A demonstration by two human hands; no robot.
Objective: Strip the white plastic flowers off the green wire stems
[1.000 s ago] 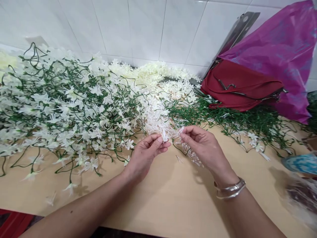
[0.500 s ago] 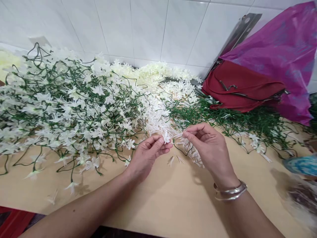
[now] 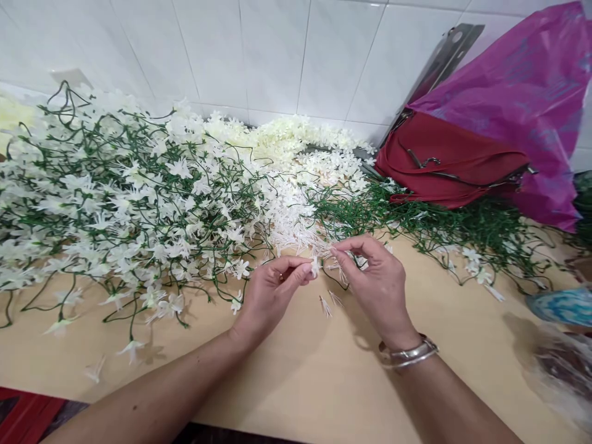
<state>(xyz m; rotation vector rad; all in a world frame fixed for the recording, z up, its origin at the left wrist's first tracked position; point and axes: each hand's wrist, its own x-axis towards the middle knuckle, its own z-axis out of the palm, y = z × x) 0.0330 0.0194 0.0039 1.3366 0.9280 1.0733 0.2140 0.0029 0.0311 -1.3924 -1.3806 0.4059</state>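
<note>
White flower (image 3: 315, 266) was between the hands, above mid-bench (image 3: 296, 370), well in from the near edge; facing and long axis too small to read. Left hand (image 3: 272, 287) pinched it. Right hand (image 3: 377, 277) had come closer since the earlier frame, fingertips together, contents unclear. White filaments (image 3: 296, 231) lay behind.

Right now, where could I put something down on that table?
On the smooth tan tabletop, between the left forearm and right forearm, or between the right forearm and the clear plastic bag. It's crowded back left with heaped white, green-stemmed flowers, and back right with tangled green stems and a soft red bag.
</note>
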